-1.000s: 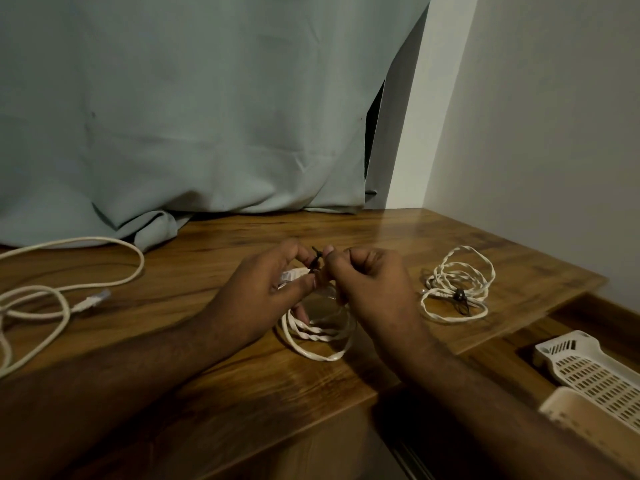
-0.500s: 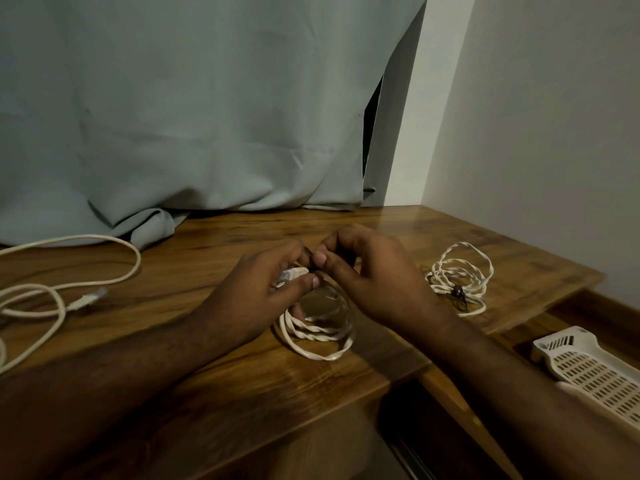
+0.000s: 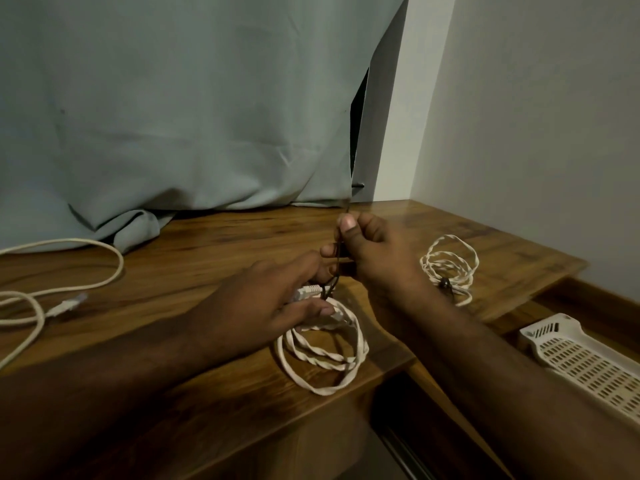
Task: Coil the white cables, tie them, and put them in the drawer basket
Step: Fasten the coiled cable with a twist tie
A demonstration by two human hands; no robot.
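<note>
right hand (image 3: 375, 251) raised, fingers (image 3: 347, 224) pinching thin dark tie (image 3: 335, 271) pulled upward, left hand (image 3: 266, 306) fingers curled, gripping coiled white braided cable (image 3: 323, 355) on wooden worktop (image 3: 207, 258), tie wrapped round coil just under both hands

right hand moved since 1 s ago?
Yes. The right hand has risen toward the curtain, pulling the dark tie up from the coiled cable.
</note>
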